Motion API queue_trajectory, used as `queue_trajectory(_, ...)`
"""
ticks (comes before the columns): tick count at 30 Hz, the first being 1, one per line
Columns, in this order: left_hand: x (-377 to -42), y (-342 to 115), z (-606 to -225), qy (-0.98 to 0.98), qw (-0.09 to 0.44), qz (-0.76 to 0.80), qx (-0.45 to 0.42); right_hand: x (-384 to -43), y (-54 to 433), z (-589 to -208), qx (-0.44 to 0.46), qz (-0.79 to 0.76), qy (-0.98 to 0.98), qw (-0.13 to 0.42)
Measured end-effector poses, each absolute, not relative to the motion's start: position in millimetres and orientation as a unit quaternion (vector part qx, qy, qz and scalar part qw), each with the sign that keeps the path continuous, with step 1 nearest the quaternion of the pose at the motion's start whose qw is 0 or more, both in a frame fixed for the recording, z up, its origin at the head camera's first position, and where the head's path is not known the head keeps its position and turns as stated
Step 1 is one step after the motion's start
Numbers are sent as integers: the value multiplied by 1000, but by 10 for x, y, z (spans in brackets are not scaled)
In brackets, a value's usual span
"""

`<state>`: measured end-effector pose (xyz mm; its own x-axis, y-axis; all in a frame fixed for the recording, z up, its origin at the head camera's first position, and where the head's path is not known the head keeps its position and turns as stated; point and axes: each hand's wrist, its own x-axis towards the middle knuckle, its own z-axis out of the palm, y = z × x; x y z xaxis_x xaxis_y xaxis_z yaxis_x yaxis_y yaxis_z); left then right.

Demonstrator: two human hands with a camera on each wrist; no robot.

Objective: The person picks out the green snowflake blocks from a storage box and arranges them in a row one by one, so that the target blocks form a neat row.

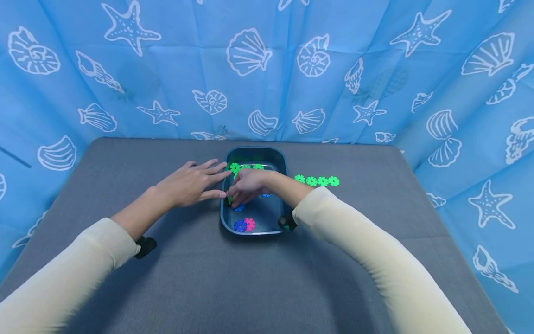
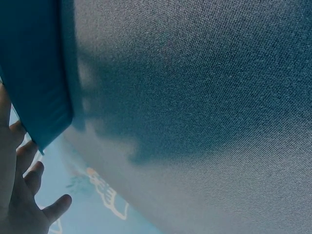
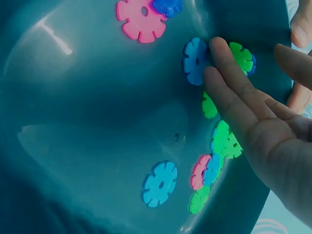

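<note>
A dark teal plastic tub [image 1: 269, 218] stands on the table. My right hand [image 1: 250, 181] reaches down inside it, by its left wall. In the right wrist view its fingers are fairly straight, with two fingertips beside a blue notched disc [image 3: 196, 62]. A green notched disc [image 3: 241, 56] lies in the gap between those fingers and the one nearer the wall. More green, pink and blue discs lie along the tub's edge; a light-blue disc [image 3: 160, 184] lies apart. My left hand [image 1: 192, 183] is spread, fingertips at the tub's left rim.
Several green notched discs [image 1: 317, 181] lie in a row on the grey table [image 1: 200, 287], right of the tub. A pink disc [image 3: 141, 22] and a dark-blue disc [image 3: 168, 6] overlap inside the tub. A blue shell-print curtain [image 1: 283, 88] hangs behind the table.
</note>
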<state>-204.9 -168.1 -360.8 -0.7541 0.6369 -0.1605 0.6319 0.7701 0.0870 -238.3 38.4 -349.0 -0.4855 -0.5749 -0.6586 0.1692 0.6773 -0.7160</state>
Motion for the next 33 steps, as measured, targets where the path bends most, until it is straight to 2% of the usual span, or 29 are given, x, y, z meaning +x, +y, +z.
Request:
queue_trajectory(12,-2049,-1683,-3623,936,89,15,339,-2383,323,-3549,-134,-362,798,463)
queue_trajectory(26,-2048,-1665,-3608,937,91,22,337,-2421,357,-3567,-135,-373,796,458)
queue_trajectory(33,-2041,-1668,-3601,938,98,26,332,-2447,439,-3505,-103,-398,787,461)
